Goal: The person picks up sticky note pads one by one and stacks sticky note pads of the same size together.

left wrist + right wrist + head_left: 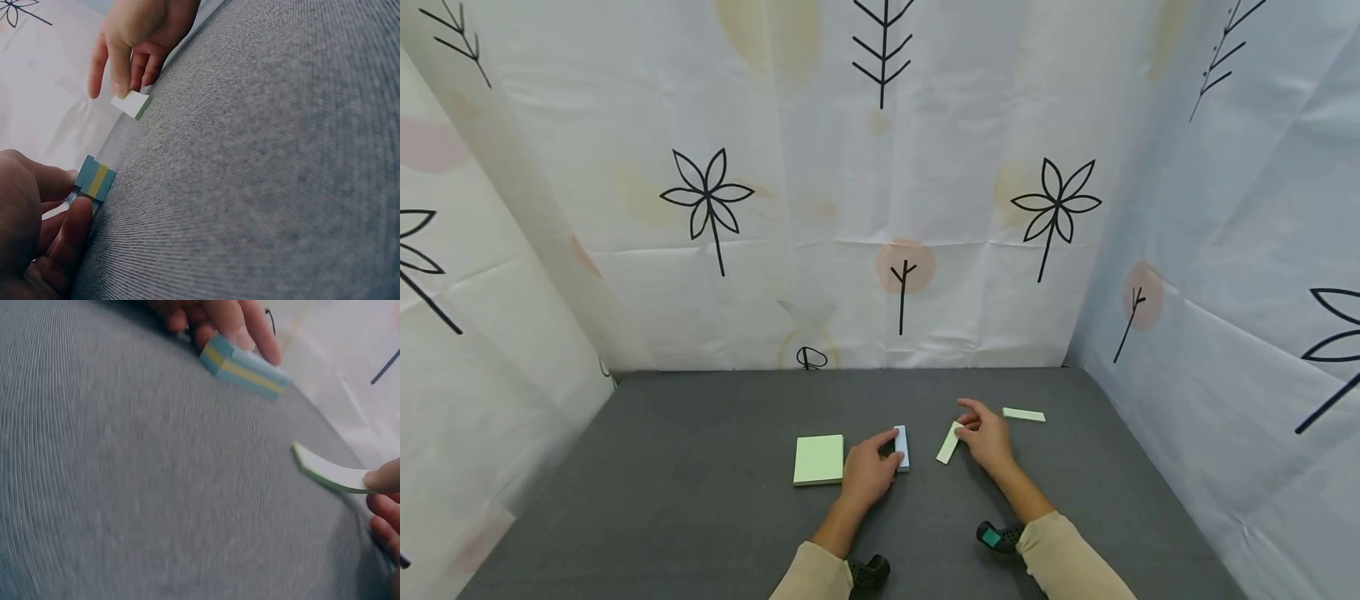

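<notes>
My left hand [868, 473] pinches a narrow stack of sticky-note strips [902, 450] between thumb and fingers, close over the table. In the right wrist view its side shows a yellow layer between blue layers [250, 374]. To the right, my right hand [988, 437] holds one end of a thin pale green sticky-note strip [948, 444] between thumb and finger. The strip bows slightly in the right wrist view, its far end pointing toward the left hand. Some fingers of the right hand are hidden behind the palm.
A square pale green sticky-note pad [818, 460] lies just left of the left hand. Beyond the right hand lies another pale green strip [1024, 415]. Patterned white cloth [970, 300] walls the grey table [700, 517] at the back and sides.
</notes>
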Motion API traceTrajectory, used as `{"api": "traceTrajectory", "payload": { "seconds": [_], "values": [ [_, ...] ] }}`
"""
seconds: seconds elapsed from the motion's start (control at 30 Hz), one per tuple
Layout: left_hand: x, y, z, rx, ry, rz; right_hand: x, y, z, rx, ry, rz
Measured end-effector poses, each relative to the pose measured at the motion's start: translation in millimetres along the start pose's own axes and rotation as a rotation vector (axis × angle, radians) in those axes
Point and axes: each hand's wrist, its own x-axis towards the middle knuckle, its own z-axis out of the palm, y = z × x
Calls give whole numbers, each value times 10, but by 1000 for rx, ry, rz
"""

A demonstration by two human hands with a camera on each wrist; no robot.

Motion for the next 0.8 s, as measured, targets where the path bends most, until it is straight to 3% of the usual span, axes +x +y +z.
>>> {"api": "traceTrajectory", "payload": {
  "seconds": [0.23, 0.37, 0.8],
  "values": [
    [-9, -12, -2, -27, 5, 10, 16, -159, 110, 301, -131, 138],
    [-3, -9, 3, -17, 9, 6, 7, -210, 203, 401, -180, 185],
    [11, -6, 8, 1, 9, -7, 12, -309, 481, 479, -214, 184]
  ]
}}
